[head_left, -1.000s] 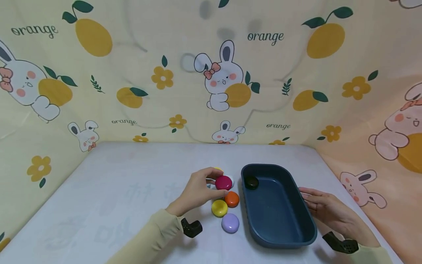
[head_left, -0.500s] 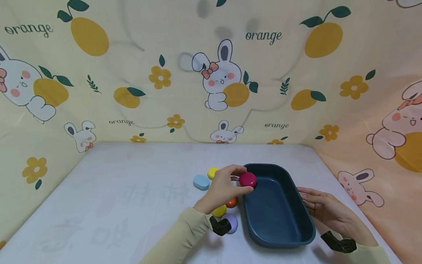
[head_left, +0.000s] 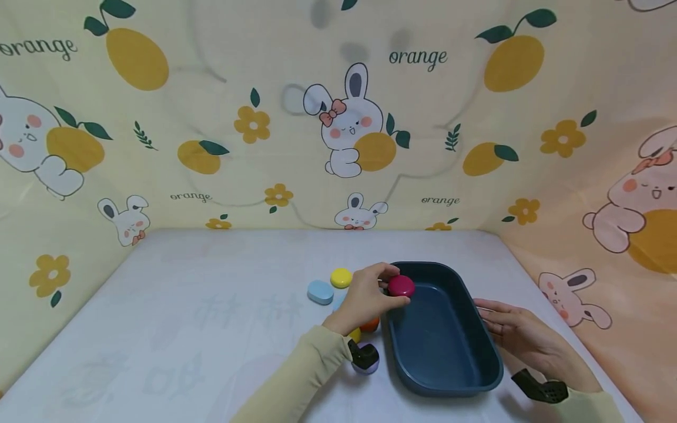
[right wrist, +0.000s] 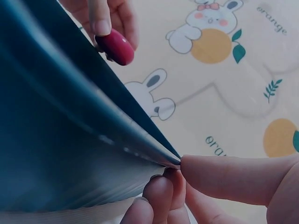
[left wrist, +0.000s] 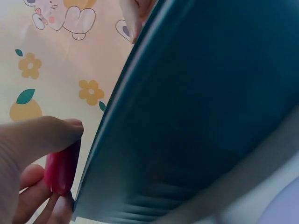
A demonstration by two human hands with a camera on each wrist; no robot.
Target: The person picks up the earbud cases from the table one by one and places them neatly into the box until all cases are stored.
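My left hand [head_left: 370,296] pinches a glossy crimson rounded disc [head_left: 402,286] between thumb and fingers. The disc is over the far left rim of a dark blue rectangular box [head_left: 449,392]. In the left wrist view the crimson disc [left wrist: 60,170] stands on edge beside the box wall [left wrist: 140,140]. My right hand [head_left: 523,338] rests its fingers against the outside of the box's right wall. Up close in the right wrist view, the fingertips [right wrist: 160,193] and thumb meet the box edge. The part of the box behind my left hand is hidden.
Left of the box lie a light blue oval piece [head_left: 319,292] and a yellow disc [head_left: 341,278]. An orange disc [head_left: 370,325], a second yellow disc [head_left: 355,335] and a lilac disc [head_left: 366,365] are partly covered by my left arm. Patterned cloth [head_left: 296,135] surrounds the white table [head_left: 185,329].
My left hand has carried the crimson disc right, from among the loose pieces to the box's rim. The dark disc seen inside the box earlier is now hidden. My right hand stays at the box.
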